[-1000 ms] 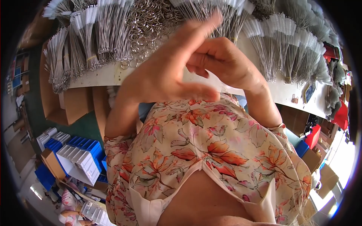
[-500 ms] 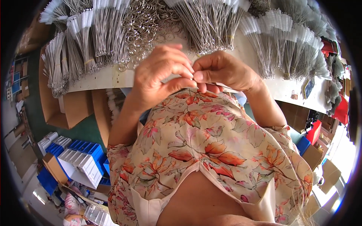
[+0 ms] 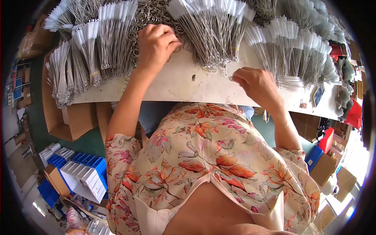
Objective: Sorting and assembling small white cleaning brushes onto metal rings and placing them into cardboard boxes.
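My left hand (image 3: 158, 45) is at the near edge of a pile of metal split rings (image 3: 150, 15), fingers bent and drawn together; whatever is in its fingertips is too small to make out. To the right, my right hand (image 3: 256, 84) is closed in a pinch above the white table. A small metal loop shows at its fingertips, and pale bristles (image 3: 290, 81) stick out beyond the wrist, seemingly of one thin wire brush whose middle the hand hides. Between the hands, a bundle of wire brushes (image 3: 215, 39) lies with its looped ends toward me.
More brush bundles (image 3: 117, 35) lie left of the rings, and others (image 3: 291, 47) on the right of the white table (image 3: 172, 88). An open cardboard box (image 3: 74, 121) stands below the left edge. Blue and white plastic bins (image 3: 84, 174) are stacked at lower left.
My hands were together near the table's front edge and have parted. The left has moved forward to the rings, the right to the right. The pale bristles now show beyond the right wrist.
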`<state>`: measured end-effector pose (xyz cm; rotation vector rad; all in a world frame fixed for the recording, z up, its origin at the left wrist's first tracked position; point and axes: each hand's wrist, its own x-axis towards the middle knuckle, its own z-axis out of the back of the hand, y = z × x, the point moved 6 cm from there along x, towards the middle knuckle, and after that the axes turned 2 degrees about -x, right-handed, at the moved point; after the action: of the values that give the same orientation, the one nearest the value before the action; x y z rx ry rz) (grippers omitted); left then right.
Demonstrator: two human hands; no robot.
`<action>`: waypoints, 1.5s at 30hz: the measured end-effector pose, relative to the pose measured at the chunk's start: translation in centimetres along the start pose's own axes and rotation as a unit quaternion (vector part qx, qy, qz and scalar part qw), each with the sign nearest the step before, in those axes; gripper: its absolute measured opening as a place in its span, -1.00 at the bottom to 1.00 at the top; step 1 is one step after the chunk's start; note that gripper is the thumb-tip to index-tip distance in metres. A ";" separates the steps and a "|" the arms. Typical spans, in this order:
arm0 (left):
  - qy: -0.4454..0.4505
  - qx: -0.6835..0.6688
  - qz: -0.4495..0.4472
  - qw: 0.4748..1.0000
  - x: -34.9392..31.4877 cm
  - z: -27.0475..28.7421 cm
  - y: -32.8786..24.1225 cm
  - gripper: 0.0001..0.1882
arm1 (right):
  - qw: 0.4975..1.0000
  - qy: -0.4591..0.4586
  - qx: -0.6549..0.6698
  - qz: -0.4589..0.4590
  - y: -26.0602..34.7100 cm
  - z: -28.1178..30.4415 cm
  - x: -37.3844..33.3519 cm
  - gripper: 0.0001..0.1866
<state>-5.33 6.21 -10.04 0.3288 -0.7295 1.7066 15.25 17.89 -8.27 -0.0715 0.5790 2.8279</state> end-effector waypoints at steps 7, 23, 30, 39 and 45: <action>-0.080 -0.304 0.222 0.923 0.6 2.8 2.0 -0.90 | 0.979 -0.020 0.192 0.068 2.0 -1.7 1.4 -0.91; -0.105 -0.698 0.322 0.631 0.3 3.2 -3.3 -0.83 | 0.859 -0.186 0.469 0.089 7.9 3.7 6.5 -0.92; -0.127 -0.524 0.174 0.824 0.6 6.6 -4.8 -0.81 | 0.862 -0.229 0.411 0.187 9.1 4.8 5.2 -0.91; 0.013 -0.682 0.262 0.682 0.6 6.3 -4.6 -0.83 | 0.851 -0.336 0.306 0.263 9.7 5.1 4.2 -0.90; 0.107 -0.637 0.252 0.721 0.9 7.4 -5.0 -0.75 | 0.852 -0.375 0.098 0.352 10.8 4.5 3.2 -0.80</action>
<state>-1.97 2.79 -2.38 -1.1073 -1.7107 1.2669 9.41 10.84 -0.37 1.4897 0.7896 3.0182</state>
